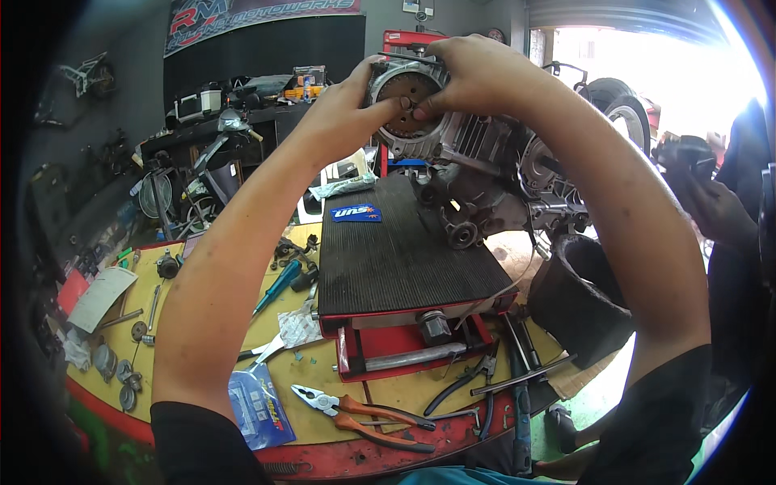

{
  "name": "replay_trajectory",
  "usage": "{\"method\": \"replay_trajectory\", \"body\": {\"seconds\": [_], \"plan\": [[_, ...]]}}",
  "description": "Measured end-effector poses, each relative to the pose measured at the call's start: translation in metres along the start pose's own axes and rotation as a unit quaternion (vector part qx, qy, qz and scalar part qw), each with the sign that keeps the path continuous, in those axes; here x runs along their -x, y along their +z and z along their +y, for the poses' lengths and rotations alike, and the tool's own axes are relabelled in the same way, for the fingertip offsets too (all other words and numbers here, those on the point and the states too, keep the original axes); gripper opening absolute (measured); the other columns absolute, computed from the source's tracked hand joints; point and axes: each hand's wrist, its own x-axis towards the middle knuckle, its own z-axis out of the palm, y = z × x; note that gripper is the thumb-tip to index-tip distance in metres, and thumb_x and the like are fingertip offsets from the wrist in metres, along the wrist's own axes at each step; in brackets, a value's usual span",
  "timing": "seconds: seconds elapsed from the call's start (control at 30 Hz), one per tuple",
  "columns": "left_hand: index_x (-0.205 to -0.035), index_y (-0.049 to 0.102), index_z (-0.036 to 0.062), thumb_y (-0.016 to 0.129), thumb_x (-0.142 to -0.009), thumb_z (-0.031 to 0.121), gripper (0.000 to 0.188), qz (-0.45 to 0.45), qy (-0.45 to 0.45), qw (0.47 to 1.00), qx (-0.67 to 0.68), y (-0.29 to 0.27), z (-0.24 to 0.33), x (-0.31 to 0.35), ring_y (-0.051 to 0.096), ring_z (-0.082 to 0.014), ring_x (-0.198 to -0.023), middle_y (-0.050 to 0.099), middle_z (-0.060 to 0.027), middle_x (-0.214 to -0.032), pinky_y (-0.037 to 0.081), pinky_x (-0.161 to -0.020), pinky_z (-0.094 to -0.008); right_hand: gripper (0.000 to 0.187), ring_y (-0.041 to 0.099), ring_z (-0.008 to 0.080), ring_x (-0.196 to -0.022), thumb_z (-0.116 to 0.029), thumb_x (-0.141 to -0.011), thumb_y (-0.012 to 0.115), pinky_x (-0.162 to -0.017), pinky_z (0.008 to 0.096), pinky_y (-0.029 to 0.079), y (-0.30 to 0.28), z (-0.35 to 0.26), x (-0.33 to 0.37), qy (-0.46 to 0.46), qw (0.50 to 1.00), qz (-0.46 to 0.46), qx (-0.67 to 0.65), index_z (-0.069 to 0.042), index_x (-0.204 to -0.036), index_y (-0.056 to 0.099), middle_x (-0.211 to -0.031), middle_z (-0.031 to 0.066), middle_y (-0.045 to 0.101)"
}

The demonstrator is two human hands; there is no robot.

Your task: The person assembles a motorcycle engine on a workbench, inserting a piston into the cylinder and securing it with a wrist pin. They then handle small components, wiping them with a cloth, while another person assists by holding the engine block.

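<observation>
Both my arms reach up and forward to an engine. At its upper end sits a cylinder head with a round, toothed cam sprocket in its opening. My left hand wraps round the head's left side, its thumb laid on the sprocket near the centre. My right hand grips the head from the upper right, and its thumb also presses close to the sprocket's middle. The other fingers of both hands are mostly hidden behind the head. The engine rests on a red lift stand with a ribbed black top.
Orange-handled pliers, a blue screwdriver and a blue package lie on the yellow bench. A dark bucket-like container stands right of the lift. Another person's hand holds a dark object at the far right.
</observation>
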Motion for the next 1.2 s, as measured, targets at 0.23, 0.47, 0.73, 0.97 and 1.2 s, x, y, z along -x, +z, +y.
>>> {"method": "replay_trajectory", "body": {"seconds": [0.23, 0.47, 0.73, 0.97, 1.2], "plan": [[-0.151, 0.046, 0.0061, 0.070, -0.098, 0.021, 0.060, -0.025, -0.015, 0.997, 0.067, 0.000, 0.003, -0.001, 0.060, -0.0196, -0.121, 0.064, -0.0132, -0.134, 0.050, -0.102, -0.0347, 0.077, 0.072, 0.0338, -0.108, -0.057, -0.065, 0.090, -0.097, 0.0438, 0.055, 0.014, 0.004, 0.002, 0.008, 0.997, 0.075, -0.021, -0.004, -0.117, 0.072, -0.108, 0.0174, 0.076], [-0.152, 0.043, 0.0041, 0.068, -0.102, 0.023, 0.059, -0.034, -0.033, 0.998, 0.038, -0.003, 0.005, 0.002, 0.060, -0.0192, -0.121, 0.062, -0.0144, -0.135, 0.050, -0.101, -0.0327, 0.074, 0.072, 0.0312, -0.109, -0.056, -0.067, 0.090, -0.097, 0.0432, 0.056, 0.005, 0.002, 0.001, -0.001, 1.000, 0.024, -0.014, -0.004, -0.117, 0.072, -0.112, 0.0164, 0.076], [-0.155, 0.035, 0.0022, 0.064, -0.104, 0.028, 0.065, 0.011, -0.021, 0.999, 0.032, 0.008, 0.004, 0.010, 0.057, -0.0243, -0.128, 0.061, -0.0211, -0.139, 0.044, -0.109, -0.0362, 0.081, 0.069, 0.0378, -0.114, -0.058, -0.068, 0.086, -0.100, 0.0466, 0.053, 0.005, 0.005, 0.006, -0.012, 0.999, 0.017, -0.032, -0.005, -0.126, 0.068, -0.116, 0.0204, 0.074], [-0.152, 0.037, 0.0026, 0.066, -0.100, 0.034, 0.067, 0.094, -0.012, 0.995, -0.006, 0.023, 0.011, 0.023, 0.064, -0.0351, -0.125, 0.066, -0.0259, -0.131, 0.046, -0.106, -0.0411, 0.072, 0.071, 0.0323, -0.113, -0.059, -0.069, 0.083, -0.098, 0.0447, 0.057, 0.005, 0.002, 0.010, 0.006, 0.999, 0.030, -0.011, -0.006, -0.117, 0.072, -0.117, 0.0155, 0.074], [-0.151, 0.038, -0.0013, 0.068, -0.098, 0.029, 0.067, 0.099, -0.008, 0.995, 0.017, 0.027, 0.011, 0.020, 0.065, -0.0363, -0.124, 0.065, -0.0280, -0.131, 0.049, -0.104, -0.0420, 0.077, 0.070, 0.0364, -0.111, -0.062, -0.070, 0.082, -0.099, 0.0464, 0.054, 0.003, 0.005, 0.014, -0.010, 0.999, 0.021, -0.026, -0.004, -0.119, 0.070, -0.115, 0.0194, 0.074]]}}
